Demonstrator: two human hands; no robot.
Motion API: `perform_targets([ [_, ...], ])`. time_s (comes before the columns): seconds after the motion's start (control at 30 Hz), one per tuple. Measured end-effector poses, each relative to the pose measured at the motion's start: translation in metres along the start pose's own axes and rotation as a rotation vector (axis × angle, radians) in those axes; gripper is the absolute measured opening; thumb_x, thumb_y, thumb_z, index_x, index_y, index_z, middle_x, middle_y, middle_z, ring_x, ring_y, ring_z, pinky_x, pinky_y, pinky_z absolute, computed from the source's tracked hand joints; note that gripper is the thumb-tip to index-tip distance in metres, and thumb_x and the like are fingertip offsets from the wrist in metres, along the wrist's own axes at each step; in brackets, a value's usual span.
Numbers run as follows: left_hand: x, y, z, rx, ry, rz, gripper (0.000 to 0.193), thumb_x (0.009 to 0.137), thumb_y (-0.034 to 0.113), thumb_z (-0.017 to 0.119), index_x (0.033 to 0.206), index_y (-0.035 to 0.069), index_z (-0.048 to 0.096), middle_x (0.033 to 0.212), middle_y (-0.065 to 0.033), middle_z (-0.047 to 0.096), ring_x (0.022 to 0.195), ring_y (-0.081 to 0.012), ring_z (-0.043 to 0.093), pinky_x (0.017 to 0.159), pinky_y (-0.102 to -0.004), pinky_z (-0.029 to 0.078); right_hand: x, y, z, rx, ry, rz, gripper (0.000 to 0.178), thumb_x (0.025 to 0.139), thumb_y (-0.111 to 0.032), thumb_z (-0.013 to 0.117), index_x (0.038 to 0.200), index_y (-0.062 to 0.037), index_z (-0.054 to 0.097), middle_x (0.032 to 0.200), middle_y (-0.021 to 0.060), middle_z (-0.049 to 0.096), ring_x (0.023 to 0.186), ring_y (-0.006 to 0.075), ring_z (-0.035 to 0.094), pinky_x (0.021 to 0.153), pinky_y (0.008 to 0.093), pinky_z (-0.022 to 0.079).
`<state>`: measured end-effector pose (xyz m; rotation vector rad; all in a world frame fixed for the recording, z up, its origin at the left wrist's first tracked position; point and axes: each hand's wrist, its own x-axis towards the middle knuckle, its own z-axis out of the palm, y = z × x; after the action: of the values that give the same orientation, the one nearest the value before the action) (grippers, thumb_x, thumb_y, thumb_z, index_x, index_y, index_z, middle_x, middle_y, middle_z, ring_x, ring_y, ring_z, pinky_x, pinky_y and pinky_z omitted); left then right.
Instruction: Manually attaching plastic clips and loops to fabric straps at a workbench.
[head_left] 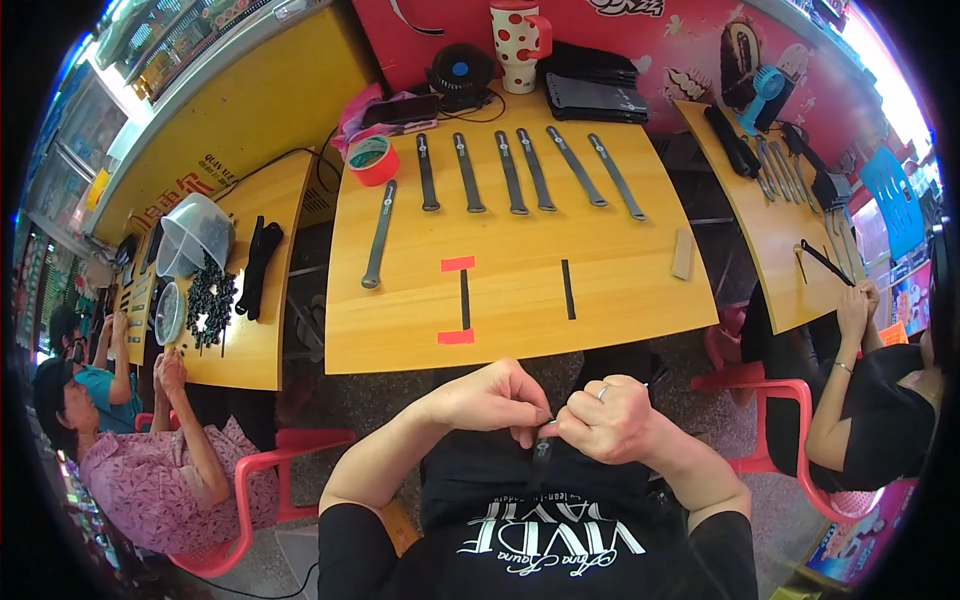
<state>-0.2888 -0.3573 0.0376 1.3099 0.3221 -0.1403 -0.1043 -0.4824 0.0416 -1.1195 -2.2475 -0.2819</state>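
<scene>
Table (610, 290): yellow wood-look top, smooth, faint sheen. Dark strips (510, 172) laid on it look matt, possibly plastic or rubber; view too small to confirm. Strip (541, 462) between both hands: same matt black.

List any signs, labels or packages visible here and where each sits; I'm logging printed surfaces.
Red banner: behind the table, with ice-cream pictures.
Yellow counter front: upper left, red lettering.
Tape roll: table's far left, red with teal core.
Tape marks: table's near middle, red and black strips.
</scene>
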Motion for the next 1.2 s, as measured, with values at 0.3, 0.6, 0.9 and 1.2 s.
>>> perform_targets([
  [0.3,-0.003,-0.005,0.014,0.065,0.246,-0.026,0.015,0.086,0.008,0.059,0.08,-0.003,0.067,0.065,-0.0009,0.062,0.059,-0.0076,0.06,0.055,-0.0221,0.048,-0.006,-0.012,-0.004,-0.098,-0.044,-0.064,0.035,0.074,-0.028,0.074,0.057,-0.0137,0.047,0.056,-0.0013,0.035,0.045,0.0103,0.042,0.041,0.0258,0.027],
  [0.6,-0.007,0.015,0.007,0.061,0.242,0.044,0.016,0.089,0.011,0.061,0.084,-0.002,0.067,0.068,0.0,0.062,0.06,-0.0067,0.06,0.055,-0.0219,0.047,0.011,0.005,-0.01,0.097,-0.063,0.129,0.035,0.075,-0.032,0.075,0.065,-0.0107,0.049,0.062,0.0021,0.042,0.047,0.0161,0.049,0.043,0.0287,0.038],
  [0.9,-0.011,0.045,-0.004,-0.038,0.249,0.294,0.017,0.091,0.008,0.06,0.096,-0.004,0.069,0.073,-0.0011,0.065,0.065,-0.0073,0.061,0.061,-0.0229,0.05,0.052,0.016,-0.032,0.052,0.095,0.099,0.032,0.063,-0.018,0.08,0.061,-0.0102,0.049,0.059,0.0021,0.042,0.046,0.018,0.05,0.041,0.0314,0.036],
  [1.2,0.003,0.07,-0.003,-0.238,0.403,0.199,0.017,0.09,0.006,0.055,0.082,-0.004,0.066,0.073,-0.0066,0.066,0.058,-0.013,0.062,0.055,-0.0261,0.052,0.07,0.042,-0.04,-0.121,0.164,-0.026,0.025,0.072,-0.023,0.075,0.064,-0.0135,0.053,0.06,-0.0009,0.042,0.047,0.0132,0.049,0.042,0.0279,0.035],
])
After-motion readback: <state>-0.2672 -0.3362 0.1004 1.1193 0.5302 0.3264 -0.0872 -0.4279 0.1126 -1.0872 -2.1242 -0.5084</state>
